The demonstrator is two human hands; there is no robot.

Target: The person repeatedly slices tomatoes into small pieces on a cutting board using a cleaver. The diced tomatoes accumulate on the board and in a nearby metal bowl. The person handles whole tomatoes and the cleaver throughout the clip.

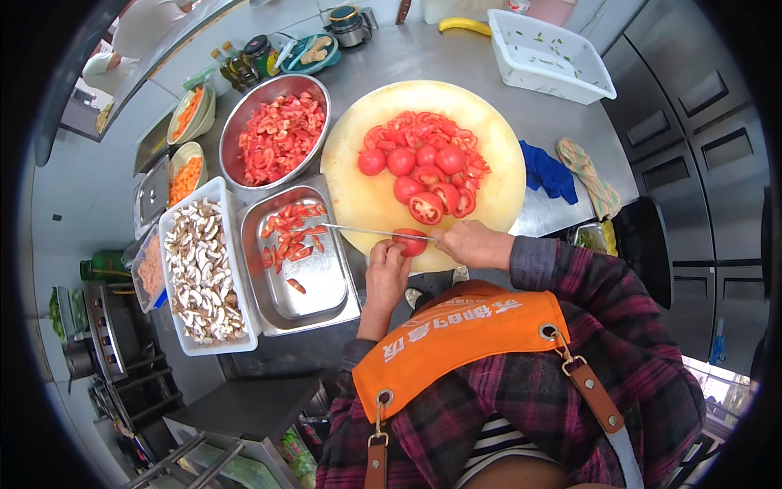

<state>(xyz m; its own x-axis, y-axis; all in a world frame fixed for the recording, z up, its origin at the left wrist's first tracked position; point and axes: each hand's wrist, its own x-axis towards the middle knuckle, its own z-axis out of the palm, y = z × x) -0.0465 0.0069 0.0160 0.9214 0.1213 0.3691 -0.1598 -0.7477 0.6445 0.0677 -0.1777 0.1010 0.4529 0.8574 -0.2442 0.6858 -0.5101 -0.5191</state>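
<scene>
My right hand [472, 244] is closed round the handle of a knife [366, 231], its handle hidden in my grip. The blade, seen nearly edge-on, points left across a tomato [412, 244] at the near edge of the round cutting board [346, 175]. My left hand [387, 273] pinches that tomato from the near left, fingertips close to the blade. How deep the blade sits in it, I cannot tell. Farther up the board lies a heap of halved and cut tomatoes [428, 155], some cut face up.
Left of the board stand a steel pan [318, 289] with tomato pieces, a steel bowl [319, 85] of chopped tomato and a white tub [248, 330] of sliced mushrooms. A white bin [521, 69], a banana [464, 26] and a blue cloth [547, 171] lie beyond and right.
</scene>
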